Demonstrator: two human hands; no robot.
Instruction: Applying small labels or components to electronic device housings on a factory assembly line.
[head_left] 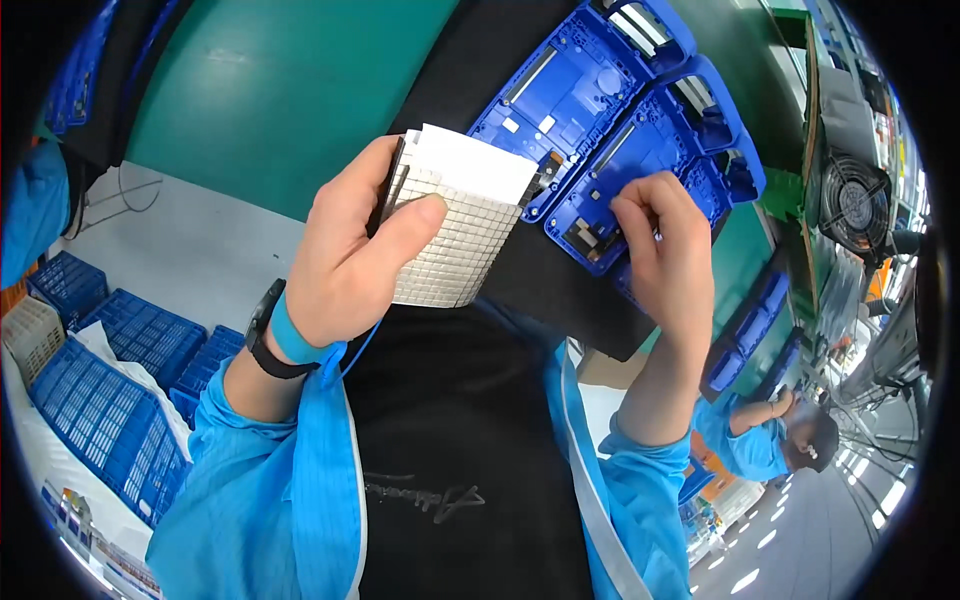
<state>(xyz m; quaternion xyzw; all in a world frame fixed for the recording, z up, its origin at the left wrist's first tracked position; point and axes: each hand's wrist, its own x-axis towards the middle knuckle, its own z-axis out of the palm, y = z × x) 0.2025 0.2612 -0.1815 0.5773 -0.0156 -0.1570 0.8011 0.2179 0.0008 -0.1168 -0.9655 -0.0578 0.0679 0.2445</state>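
Note:
My left hand grips a stack of sheets covered in rows of small silver-grey square pads, its thumb lying across the front. White backing is bare along the upper part. My right hand is closed in a pinch over a blue plastic housing with a handle-like loop; whatever sits between its fingertips is too small or hidden to make out. A second blue housing lies directly beside it on the left. Both show their inner side, with ribs, dark strips and small pale pieces.
The housings rest on a black mat over a green table. More blue housings lie at the right. Blue crates stand on the floor at the left. A black fan is at the far right, with another person below it.

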